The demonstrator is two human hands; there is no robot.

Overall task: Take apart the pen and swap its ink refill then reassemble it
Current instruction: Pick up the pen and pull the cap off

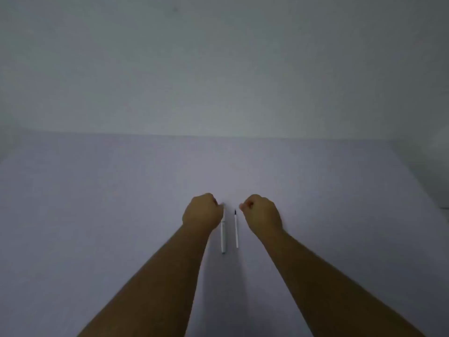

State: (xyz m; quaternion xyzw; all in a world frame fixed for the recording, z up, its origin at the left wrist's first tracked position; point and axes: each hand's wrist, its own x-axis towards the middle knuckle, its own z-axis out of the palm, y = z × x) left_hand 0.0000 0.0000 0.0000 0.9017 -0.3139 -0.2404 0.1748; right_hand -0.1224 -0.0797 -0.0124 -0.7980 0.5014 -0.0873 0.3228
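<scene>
A white pen (223, 237) lies on the pale table (121, 203), pointing away from me. A thin white ink refill (236, 231) with a dark tip lies parallel to it, just to its right. My left hand (202, 212) is curled into a fist against the left side of the pen's far half, and its fingertips reach the pen's far end. I cannot make out any grip on the pen. My right hand (262, 214) is also a fist, resting a little to the right of the refill and apart from it.
The table meets a plain pale wall (218, 69) at the back. Its right edge (418, 176) runs diagonally at the far right. Both bare forearms stretch in from the bottom of the view.
</scene>
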